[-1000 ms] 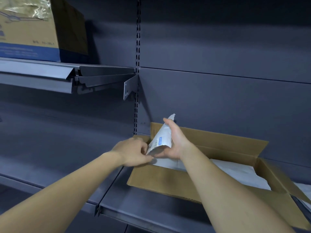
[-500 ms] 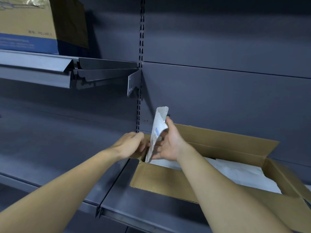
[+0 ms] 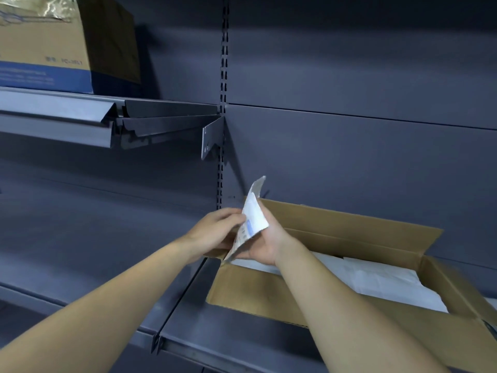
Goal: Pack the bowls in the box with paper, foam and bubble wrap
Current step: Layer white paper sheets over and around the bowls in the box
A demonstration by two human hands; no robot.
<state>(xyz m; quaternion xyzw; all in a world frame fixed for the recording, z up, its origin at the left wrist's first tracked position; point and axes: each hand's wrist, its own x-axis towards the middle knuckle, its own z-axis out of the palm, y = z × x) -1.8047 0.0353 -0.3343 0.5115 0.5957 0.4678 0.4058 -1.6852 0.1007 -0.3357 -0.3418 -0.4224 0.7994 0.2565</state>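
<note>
We take the open cardboard box (image 3: 349,232) as our landmark: it sits on a grey metal shelf (image 3: 188,335) with its flaps turned outward, the rear flap standing against the back panel. Above the box's left end both hands meet round a folded paper (image 3: 255,216), white with a small blue printed patch, held tilted with its upper corner pointing up past the rear flap. The left hand (image 3: 215,232) is just to the left of the box, its grip narrowed to a pinch, fingertips closed on the paper's left edge. The right hand (image 3: 266,246) is over the box's left end, its grip curled round the paper's lower part from the box side; we cannot tell how its fingers lie behind the sheet. Inside the box, white sheets (image 3: 376,278) cover the floor from left to right. Behind the box's left corner a slotted upright (image 3: 223,76) runs up the back panel, carrying a bracket (image 3: 212,138). Well above and to the left of the box an upper shelf (image 3: 53,111) holds a brown carton (image 3: 43,47) with a blue band
</note>
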